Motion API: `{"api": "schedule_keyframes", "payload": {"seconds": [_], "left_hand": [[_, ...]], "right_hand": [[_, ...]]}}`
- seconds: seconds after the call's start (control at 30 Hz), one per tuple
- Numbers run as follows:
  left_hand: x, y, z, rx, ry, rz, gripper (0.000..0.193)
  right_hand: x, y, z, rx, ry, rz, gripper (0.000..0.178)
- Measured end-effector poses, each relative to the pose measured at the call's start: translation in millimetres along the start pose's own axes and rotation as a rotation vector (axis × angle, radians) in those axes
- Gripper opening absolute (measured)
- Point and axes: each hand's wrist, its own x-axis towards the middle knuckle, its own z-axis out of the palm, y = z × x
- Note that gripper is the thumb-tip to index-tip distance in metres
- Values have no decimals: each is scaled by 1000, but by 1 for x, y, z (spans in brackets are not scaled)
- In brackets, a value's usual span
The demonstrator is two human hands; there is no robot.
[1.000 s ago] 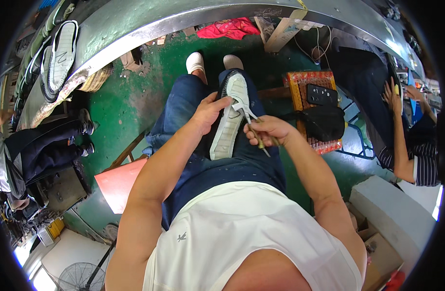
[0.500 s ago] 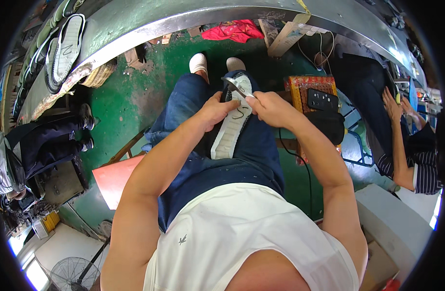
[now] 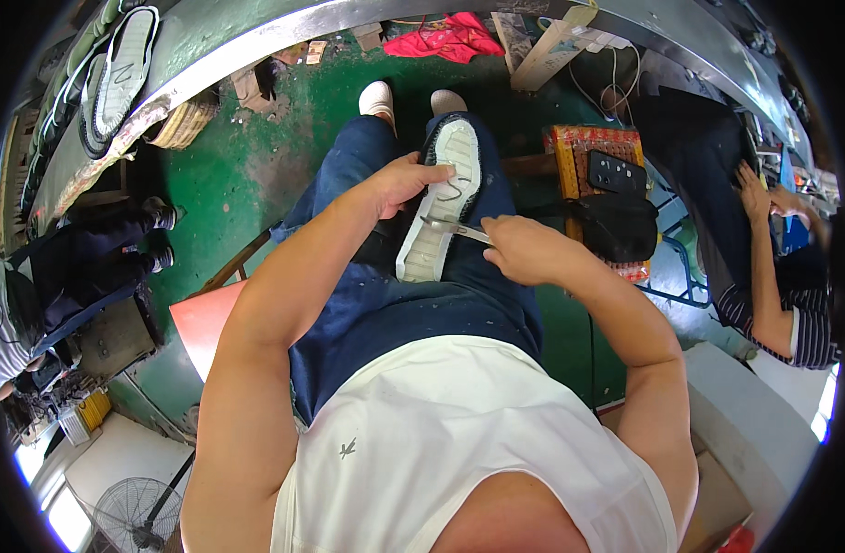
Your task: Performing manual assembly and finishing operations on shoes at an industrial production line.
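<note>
White-soled dark shoe (image 3: 438, 201) lies lengthwise along the lap, sole up; left hand (image 3: 399, 182) grips its side, right hand (image 3: 524, 247) pinches metal scissors (image 3: 452, 229) crosswise over it.

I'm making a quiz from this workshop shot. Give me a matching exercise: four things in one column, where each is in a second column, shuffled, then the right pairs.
Things:
1. shoe sole
2. metal tool
3. red cloth
4. fan

Places:
A. on the green floor at the top of the view
B. lower left corner
C. on the lap, steadied by the left hand
D. in the right hand, lying across the sole

Pairs: 1-C, 2-D, 3-A, 4-B
</note>
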Motion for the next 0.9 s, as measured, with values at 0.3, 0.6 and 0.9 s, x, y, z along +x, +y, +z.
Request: {"api": "schedule_keyframes", "payload": {"seconds": [0.3, 0.6, 0.9], "left_hand": [[2, -20, -6, -181, -17, 77, 74], [-10, -33, 14, 119, 154, 237, 74], [-8, -85, 25, -100, 119, 566, 98]], "right_hand": [[17, 1, 25, -88, 136, -26, 21], [-25, 9, 44, 4, 178, 149, 20], [-37, -5, 42, -120, 99, -7, 22]]}}
